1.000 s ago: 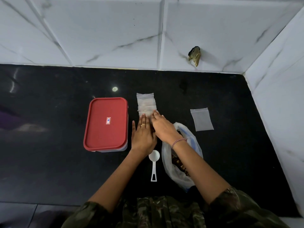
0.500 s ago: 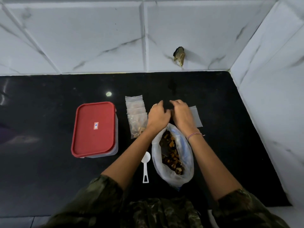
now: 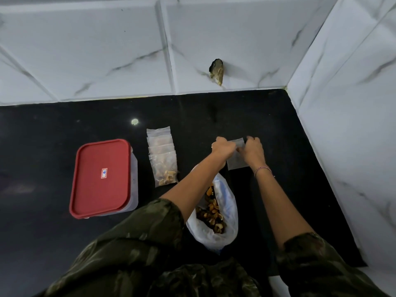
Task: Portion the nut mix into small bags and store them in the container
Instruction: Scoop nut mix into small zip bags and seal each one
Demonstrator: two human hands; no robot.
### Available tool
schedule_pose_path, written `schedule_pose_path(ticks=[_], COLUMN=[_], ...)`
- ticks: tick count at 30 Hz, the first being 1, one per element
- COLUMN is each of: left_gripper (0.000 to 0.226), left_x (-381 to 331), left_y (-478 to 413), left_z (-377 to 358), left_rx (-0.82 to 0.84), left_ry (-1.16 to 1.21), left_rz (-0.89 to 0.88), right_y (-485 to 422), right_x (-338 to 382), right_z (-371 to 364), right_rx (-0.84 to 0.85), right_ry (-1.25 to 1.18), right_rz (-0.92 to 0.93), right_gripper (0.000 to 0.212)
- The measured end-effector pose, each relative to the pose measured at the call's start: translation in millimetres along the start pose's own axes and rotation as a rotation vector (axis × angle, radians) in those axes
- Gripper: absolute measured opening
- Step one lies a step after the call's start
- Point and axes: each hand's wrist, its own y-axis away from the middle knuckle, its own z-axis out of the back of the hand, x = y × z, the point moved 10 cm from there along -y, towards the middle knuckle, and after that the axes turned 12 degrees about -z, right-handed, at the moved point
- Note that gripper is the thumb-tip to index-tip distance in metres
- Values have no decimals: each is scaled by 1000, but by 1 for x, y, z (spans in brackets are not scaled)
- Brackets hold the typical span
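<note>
An empty small clear bag (image 3: 235,162) lies on the black counter (image 3: 267,125) right of centre. My left hand (image 3: 222,147) and my right hand (image 3: 254,150) both pinch its top edge from either side. Under my left forearm lies the large white bag of nut mix (image 3: 216,213), mouth open, nuts showing. Left of it a row of filled small bags (image 3: 162,156) overlaps on the counter. The container with the red lid (image 3: 100,176) stands shut at the left. The white spoon is hidden behind my left arm.
White marble-tiled walls close off the back and the right side, meeting at a corner (image 3: 287,88). A dark hole (image 3: 216,70) marks the back wall. My camouflage sleeves fill the bottom of the view.
Both hands left the row of filled bags, passed over the nut bag's mouth, and now grip the empty small bag on the right. My view shifted right.
</note>
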Motion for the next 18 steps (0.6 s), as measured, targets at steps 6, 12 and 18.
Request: schedule_pose_path(ticks=[6, 12, 18], left_gripper=[47, 45, 41], left_x=[10, 7, -3], left_y=[-4, -2, 10], left_z=[4, 16, 53], left_rx=[-74, -139, -298], left_ry=[91, 216, 301], left_rz=[14, -48, -195], right_y=[-10, -3, 25], right_x=[-18, -11, 19], right_z=[-6, 1, 21], right_rx=[95, 116, 135], right_ry=[-341, -578, -700], right_rz=[-132, -117, 26], right_gripper=[41, 25, 11])
